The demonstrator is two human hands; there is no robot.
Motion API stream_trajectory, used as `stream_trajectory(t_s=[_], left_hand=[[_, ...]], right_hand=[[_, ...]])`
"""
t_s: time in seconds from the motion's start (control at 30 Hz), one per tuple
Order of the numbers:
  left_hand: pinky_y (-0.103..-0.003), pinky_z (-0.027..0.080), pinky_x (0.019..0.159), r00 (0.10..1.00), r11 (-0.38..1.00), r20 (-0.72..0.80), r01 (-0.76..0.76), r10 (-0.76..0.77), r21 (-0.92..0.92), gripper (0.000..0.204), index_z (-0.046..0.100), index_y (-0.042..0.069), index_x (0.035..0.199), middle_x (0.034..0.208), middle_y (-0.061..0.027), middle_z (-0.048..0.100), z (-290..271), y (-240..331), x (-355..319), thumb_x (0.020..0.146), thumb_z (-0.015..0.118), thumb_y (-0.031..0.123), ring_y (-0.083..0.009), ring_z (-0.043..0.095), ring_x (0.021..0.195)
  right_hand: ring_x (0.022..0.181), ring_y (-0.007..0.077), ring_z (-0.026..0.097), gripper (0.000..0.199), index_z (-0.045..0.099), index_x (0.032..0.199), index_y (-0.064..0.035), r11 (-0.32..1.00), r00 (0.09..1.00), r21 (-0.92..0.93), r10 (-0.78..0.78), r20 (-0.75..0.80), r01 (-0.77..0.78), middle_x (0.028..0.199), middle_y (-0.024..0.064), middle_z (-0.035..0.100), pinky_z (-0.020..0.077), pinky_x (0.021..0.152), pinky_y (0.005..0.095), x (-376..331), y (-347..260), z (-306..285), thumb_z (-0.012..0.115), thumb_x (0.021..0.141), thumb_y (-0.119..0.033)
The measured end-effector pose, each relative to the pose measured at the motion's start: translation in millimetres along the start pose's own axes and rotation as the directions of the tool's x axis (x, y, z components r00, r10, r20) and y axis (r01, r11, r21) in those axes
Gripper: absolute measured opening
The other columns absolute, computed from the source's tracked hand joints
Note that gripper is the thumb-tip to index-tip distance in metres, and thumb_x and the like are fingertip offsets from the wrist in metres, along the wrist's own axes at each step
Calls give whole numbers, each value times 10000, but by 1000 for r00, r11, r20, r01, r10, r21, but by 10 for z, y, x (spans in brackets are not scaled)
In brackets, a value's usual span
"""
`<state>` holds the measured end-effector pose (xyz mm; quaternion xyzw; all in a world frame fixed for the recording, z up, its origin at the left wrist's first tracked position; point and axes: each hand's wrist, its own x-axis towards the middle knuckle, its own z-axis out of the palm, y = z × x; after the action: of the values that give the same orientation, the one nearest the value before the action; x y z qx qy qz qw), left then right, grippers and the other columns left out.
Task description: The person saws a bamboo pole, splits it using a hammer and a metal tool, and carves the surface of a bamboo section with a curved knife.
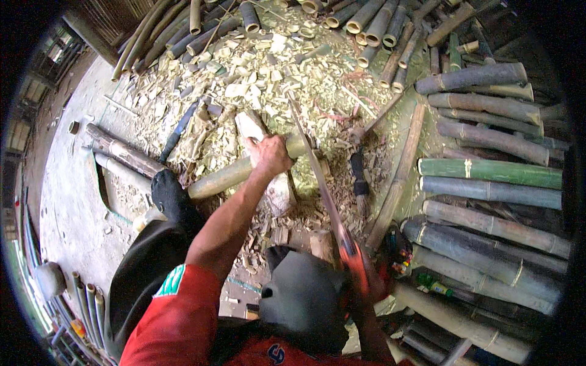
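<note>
A bamboo pole (221, 178) lies slanting across a pale wooden block (280, 198) in front of me. My left hand (271, 154) is closed around the pole near its far right end. My right hand (373, 285), dark and partly hidden, grips the red-orange handle of a handsaw (325, 190). The saw's long blade points away from me and passes beside the pole's end, just right of my left hand. Whether its teeth touch the bamboo, I cannot tell.
Pale wood chips (256, 67) cover the ground ahead. Stacked bamboo poles (491, 174) line the right side, and more bamboo lengths (372, 24) lie at the back. A dark-handled blade (180, 129) rests left of the block; a hammer-like tool (360, 135) lies right.
</note>
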<state>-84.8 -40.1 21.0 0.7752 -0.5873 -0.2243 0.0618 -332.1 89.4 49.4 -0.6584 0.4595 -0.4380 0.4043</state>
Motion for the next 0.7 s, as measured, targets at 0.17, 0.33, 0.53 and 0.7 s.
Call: stream_trajectory(t_s=[0.17,0.33,0.53,0.7], left_hand=[[-670,247,1147,999,997,45,13,-17,70,443,720,184,1181,1086,-44,733,-33,35,-12,754,782,282,-217,656,1135],[-673,247,1142,1000,999,4,19,-19,42,466,724,211,1195,1047,-31,741,-9,-53,23,745,798,306,-210,683,1075],[-646,287,1112,995,999,-96,4,-1,32,437,734,209,1146,983,-60,750,69,-80,30,720,811,268,-210,696,1046],[-652,292,1117,994,997,-107,-15,7,-75,420,741,198,1113,977,-58,755,168,-282,125,704,813,262,-227,717,968]], right_hand=[[865,192,696,453,532,1413,31,985,993,-157,82,83,-69,1072,146,733,558,797,310,527,-629,56,589,1025,-198],[1137,213,638,458,472,1457,42,643,806,500,542,240,-581,1312,189,626,518,952,326,-69,191,-267,526,1058,-176],[979,201,673,416,529,1428,-6,983,995,-176,73,71,-60,1147,173,700,538,824,327,355,-523,-2,540,1048,-176],[980,198,682,429,534,1434,-9,997,997,-74,-9,70,14,1173,171,694,533,868,300,244,-633,-25,543,1041,-180]])
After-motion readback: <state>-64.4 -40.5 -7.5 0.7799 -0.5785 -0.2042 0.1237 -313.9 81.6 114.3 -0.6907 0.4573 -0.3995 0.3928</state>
